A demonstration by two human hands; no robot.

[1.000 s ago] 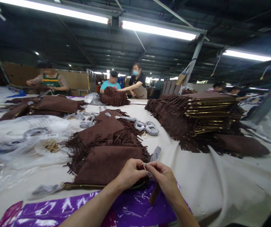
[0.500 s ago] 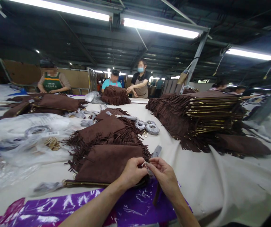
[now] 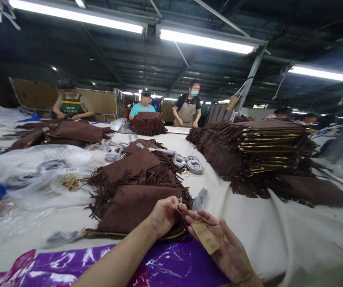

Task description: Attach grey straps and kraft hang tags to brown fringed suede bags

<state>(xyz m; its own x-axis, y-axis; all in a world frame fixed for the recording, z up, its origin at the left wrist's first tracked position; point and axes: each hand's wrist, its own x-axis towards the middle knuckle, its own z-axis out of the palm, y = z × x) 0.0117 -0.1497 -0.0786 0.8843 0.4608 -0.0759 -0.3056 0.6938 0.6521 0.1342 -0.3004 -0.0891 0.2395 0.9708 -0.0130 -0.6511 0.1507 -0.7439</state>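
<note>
In front of me lies a brown fringed bag [image 3: 132, 205] with a brass zipper along its near edge. Above its right end, my left hand [image 3: 167, 215] pinches the thin white string [image 3: 180, 203] of a hang tag. The tan paper hang tag [image 3: 206, 238] rests against the fingers of my right hand [image 3: 229, 249], which is open with palm up and thumb apart. Its fingertips are close to my left fingers. A grey-wrapped piece [image 3: 200, 198] lies just beyond my right hand. Another wrapped zipper pull [image 3: 64, 238] sticks out from the bag's left end.
Glossy purple plastic [image 3: 165, 259] lies under the bag's near side. Beyond are more fringed bags [image 3: 132, 165], wrapped coiled straps [image 3: 194, 165] and a tall bag stack [image 3: 273, 139]. Clear plastic bags [image 3: 48, 187] and a bundle of tags [image 3: 70, 182] lie left. Several co-workers [image 3: 187, 109] are across the table.
My right hand has gone from a pinch to an open palm, and the tan tag now shows on it. My left hand keeps pinching the string. The standing co-worker has shifted right.
</note>
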